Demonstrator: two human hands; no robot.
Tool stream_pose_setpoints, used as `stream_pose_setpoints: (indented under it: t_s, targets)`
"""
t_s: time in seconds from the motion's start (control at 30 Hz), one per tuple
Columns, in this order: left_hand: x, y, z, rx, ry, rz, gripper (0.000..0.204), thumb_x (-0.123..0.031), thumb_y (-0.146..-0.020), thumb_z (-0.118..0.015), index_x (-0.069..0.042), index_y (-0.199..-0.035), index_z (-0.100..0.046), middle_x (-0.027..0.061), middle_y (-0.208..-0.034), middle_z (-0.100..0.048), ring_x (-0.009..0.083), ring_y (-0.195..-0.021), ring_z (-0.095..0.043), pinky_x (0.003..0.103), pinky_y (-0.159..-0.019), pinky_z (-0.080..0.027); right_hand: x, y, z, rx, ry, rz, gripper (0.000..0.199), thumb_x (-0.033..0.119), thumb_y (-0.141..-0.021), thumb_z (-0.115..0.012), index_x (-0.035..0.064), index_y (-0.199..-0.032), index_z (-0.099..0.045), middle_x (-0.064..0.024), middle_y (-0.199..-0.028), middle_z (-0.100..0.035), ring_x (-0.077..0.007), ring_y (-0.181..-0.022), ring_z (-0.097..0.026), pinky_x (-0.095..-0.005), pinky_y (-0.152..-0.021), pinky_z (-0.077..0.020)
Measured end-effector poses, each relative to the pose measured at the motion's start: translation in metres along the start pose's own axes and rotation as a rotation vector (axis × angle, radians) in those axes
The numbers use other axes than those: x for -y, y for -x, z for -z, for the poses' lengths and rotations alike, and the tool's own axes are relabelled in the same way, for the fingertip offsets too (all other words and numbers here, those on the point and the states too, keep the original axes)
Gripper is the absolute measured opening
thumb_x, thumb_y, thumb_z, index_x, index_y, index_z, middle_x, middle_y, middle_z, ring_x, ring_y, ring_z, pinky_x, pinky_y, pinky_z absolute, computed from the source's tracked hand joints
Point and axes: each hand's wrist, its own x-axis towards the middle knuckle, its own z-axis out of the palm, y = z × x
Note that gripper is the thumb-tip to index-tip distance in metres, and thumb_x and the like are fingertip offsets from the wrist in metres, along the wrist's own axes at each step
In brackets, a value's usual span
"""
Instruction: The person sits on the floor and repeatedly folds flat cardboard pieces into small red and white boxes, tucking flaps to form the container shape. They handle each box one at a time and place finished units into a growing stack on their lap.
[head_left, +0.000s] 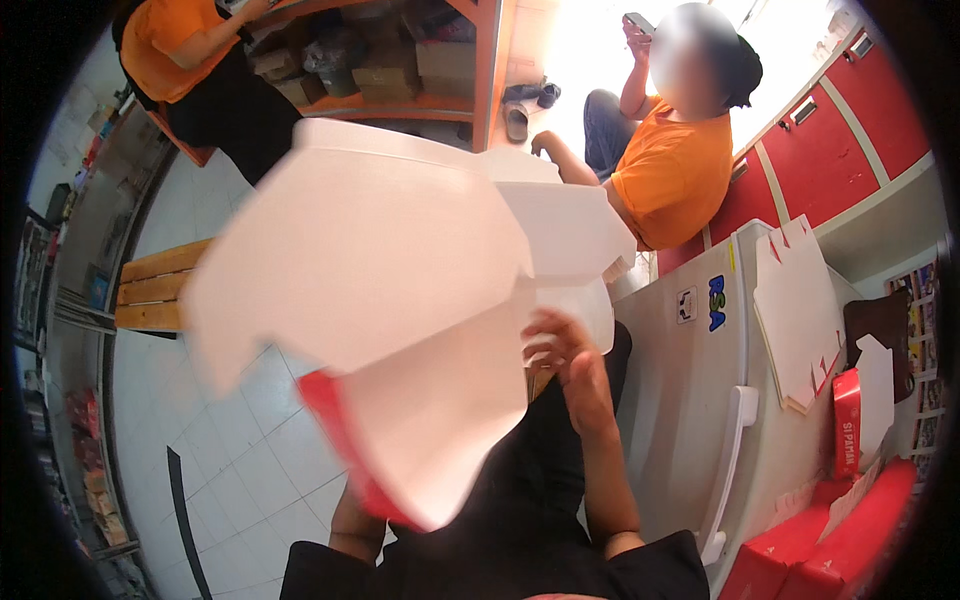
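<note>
A large unfolded cardboard box blank (390,250), white on the inner face and red on the outer, is raised in front of me, tilted and blurred at its left edge. One panel of it bends down toward my lap, where a red side shows. My left forearm reaches up beneath this panel, and the blank hides the hand. My right hand (570,370) is just right of the blank, palm inward, thumb up and fingers apart and slightly bent; I see nothing held in it. Behind the blank are more white box blanks (570,230), partly covered.
A white fridge (670,400) stands close on my right, with stacked flat blanks (795,315) and red boxes (800,550) beside it. A person in orange (675,180) sits ahead, another (175,50) at far left. A wooden bench (155,285) is left.
</note>
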Motion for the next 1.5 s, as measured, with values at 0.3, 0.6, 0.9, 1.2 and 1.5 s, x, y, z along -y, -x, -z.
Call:
stream_pose_setpoints:
  t_s: [0.3,0.6,0.9,1.2,1.5]
  targets:
    - [-0.016,-0.079,0.010,0.153,-0.691,-0.434,0.037,-0.015,-0.073,-0.081,-0.006,-0.108,-0.072,0.0156,-0.136,-0.058,0.0326,-0.135,-0.048,0.047,-0.121,-0.030,0.048,-0.039,0.052,-0.203,1.102,-0.107,0.030,0.021,-0.081,-0.082,-0.0032,-0.093,-0.070,-0.0161,-0.073,-0.069,-0.0193,-0.070,-0.068,-0.0348,-0.066,-0.0516]
    - [-0.007,-0.089,0.027,0.236,-0.737,-0.535,0.022,-0.021,-0.082,-0.083,-0.012,-0.100,-0.076,0.0085,-0.113,-0.069,0.0273,-0.117,-0.062,0.044,-0.107,-0.047,0.054,-0.062,0.069,-0.182,1.754,-0.163,0.032,0.012,-0.081,-0.076,-0.0098,-0.102,-0.064,-0.0337,-0.089,-0.067,-0.0471,-0.090,-0.068,-0.0509,-0.081,-0.0535]
    - [-0.008,-0.110,0.035,0.297,-0.464,-0.383,0.018,-0.025,-0.076,-0.085,-0.010,-0.083,-0.079,0.0069,-0.093,-0.071,0.0245,-0.096,-0.068,0.038,-0.085,-0.056,0.050,-0.063,0.078,-0.135,1.719,-0.162,0.035,0.012,-0.083,-0.073,-0.0103,-0.108,-0.063,-0.0338,-0.091,-0.068,-0.0484,-0.092,-0.068,-0.0510,-0.083,-0.0541]
    - [-0.008,-0.116,0.030,0.324,-0.562,-0.503,0.017,-0.025,-0.072,-0.086,-0.012,-0.074,-0.074,0.0001,-0.089,-0.071,0.0234,-0.102,-0.066,0.040,-0.095,-0.046,0.067,-0.050,0.036,-0.373,1.746,0.332,0.033,0.015,-0.087,-0.073,-0.0047,-0.113,-0.068,-0.0210,-0.090,-0.074,-0.0364,-0.083,-0.073,-0.0429,-0.074,-0.0569]
    - [-0.009,-0.098,0.013,0.095,-0.676,-0.529,0.018,-0.030,-0.068,-0.084,-0.017,-0.072,-0.072,-0.0028,-0.094,-0.065,0.0225,-0.113,-0.055,0.049,-0.102,-0.032,0.022,-0.015,-0.031,0.198,1.429,0.028,0.013,0.010,-0.090,-0.066,-0.0014,-0.088,-0.062,-0.0246,-0.080,-0.067,-0.0428,-0.076,-0.066,-0.0494,-0.071,-0.0530]
